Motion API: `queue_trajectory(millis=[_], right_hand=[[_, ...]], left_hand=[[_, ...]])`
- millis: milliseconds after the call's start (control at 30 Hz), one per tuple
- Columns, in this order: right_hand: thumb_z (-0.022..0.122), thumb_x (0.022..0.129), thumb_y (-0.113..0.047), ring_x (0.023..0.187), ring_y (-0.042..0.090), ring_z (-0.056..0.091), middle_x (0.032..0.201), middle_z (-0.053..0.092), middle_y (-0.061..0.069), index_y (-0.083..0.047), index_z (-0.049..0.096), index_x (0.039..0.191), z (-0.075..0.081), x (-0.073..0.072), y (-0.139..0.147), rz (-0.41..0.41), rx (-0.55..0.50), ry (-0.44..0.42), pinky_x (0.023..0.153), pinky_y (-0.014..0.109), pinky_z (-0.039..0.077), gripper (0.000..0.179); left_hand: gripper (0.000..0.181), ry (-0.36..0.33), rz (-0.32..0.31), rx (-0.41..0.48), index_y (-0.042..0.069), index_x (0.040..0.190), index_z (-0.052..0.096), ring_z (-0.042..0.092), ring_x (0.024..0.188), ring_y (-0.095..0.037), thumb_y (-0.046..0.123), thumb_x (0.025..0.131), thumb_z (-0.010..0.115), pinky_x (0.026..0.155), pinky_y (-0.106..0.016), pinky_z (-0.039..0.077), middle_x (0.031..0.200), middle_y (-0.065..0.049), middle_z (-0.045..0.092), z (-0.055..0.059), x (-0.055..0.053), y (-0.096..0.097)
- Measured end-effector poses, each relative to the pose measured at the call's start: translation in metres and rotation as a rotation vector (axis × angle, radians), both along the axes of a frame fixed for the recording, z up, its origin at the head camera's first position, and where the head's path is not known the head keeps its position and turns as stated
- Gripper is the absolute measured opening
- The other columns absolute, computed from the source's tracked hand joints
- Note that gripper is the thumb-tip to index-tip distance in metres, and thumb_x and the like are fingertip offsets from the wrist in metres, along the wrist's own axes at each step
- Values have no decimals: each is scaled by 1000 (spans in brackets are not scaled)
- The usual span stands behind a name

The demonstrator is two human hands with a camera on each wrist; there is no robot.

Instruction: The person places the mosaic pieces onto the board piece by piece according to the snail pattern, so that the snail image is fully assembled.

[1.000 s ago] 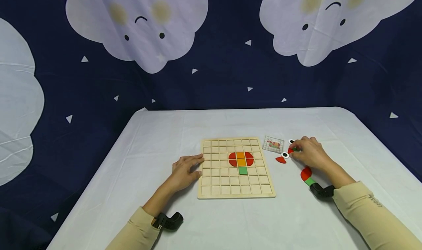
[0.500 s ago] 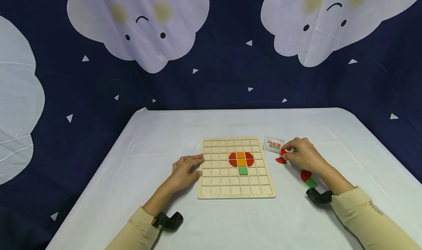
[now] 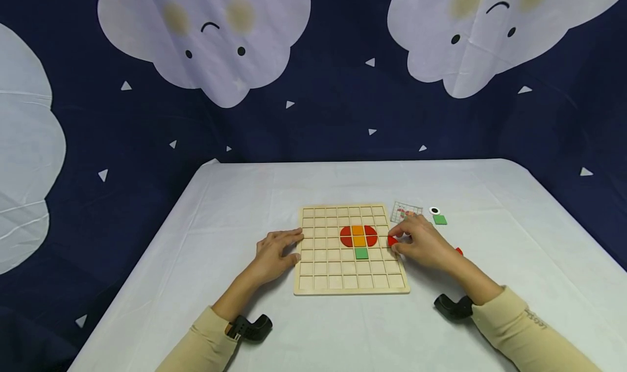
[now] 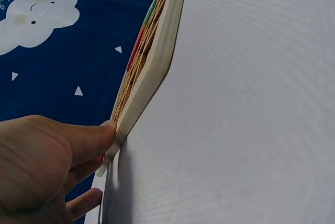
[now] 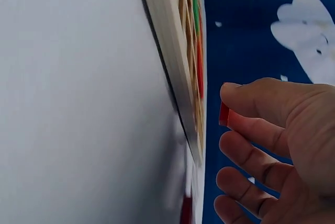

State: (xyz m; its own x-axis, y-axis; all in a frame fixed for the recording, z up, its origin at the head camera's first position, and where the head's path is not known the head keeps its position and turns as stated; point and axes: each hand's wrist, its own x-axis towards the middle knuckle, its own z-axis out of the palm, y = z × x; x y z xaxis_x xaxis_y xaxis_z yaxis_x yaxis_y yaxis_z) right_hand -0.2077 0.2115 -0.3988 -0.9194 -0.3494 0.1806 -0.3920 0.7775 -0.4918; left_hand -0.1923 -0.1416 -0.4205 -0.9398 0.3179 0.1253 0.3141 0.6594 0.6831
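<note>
A wooden grid board lies on the white-covered table. Set in its cells are red curved pieces, orange squares and a green square. My left hand rests at the board's left edge, thumb and fingertips touching it. Between thumb and index finger, my right hand pinches a red piece over the board's right edge. The piece's full shape is partly covered by the fingers.
A small pattern card lies beyond the right hand, partly covered by it. Farther right are a white ring-shaped eye piece and a loose green square. Another red piece shows past the right forearm.
From among the loose pieces on the right, my right hand has carried the red piece left and nearer, to the board's right edge. The left hand and the board stay put.
</note>
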Motion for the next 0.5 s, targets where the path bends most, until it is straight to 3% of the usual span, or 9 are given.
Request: queue_trajectory(millis=[133,233,267,333,367,500], right_hand=[[73,75,-15,112,38,48,92,62,5,-10,71,95,-2,3,-14,47,3,3,108,61,22,21],[74,74,-17,95,26,50,90,62,1,-10,71,95,-2,4,-21,72,22,13,99,49,36,22],[74,74,-17,95,25,50,90,62,0,-10,71,95,-2,5,-23,79,26,16,99,49,36,22],[75,74,-18,91,21,50,90,62,-2,-12,72,95,-3,5,-26,81,45,27,87,41,40,22],[75,74,-18,87,18,48,88,61,-3,-12,72,95,-3,5,-28,82,52,28,80,36,39,22],[74,73,-19,84,13,45,90,61,-5,-14,72,95,-3,6,-32,88,74,45,74,30,36,23]], left_hand=[[46,3,0,-1,9,130,58,37,128,-28,13,85,67,104,-54,15,144,0,49,0,0,0],[46,11,-2,-8,9,130,58,37,129,-28,13,85,67,103,-54,16,144,0,49,-1,-1,0],[46,16,-4,-10,9,130,57,37,128,-28,13,85,67,103,-54,16,144,0,49,-1,-1,0],[46,20,-5,-13,9,130,57,37,128,-28,13,85,67,103,-54,16,144,0,49,-2,-1,0],[46,22,-6,-15,9,130,57,37,128,-28,14,85,67,103,-54,16,144,-1,49,-2,-1,0],[46,22,-7,-12,9,130,58,37,128,-28,14,85,67,103,-54,16,144,-1,49,-2,-1,-1]])
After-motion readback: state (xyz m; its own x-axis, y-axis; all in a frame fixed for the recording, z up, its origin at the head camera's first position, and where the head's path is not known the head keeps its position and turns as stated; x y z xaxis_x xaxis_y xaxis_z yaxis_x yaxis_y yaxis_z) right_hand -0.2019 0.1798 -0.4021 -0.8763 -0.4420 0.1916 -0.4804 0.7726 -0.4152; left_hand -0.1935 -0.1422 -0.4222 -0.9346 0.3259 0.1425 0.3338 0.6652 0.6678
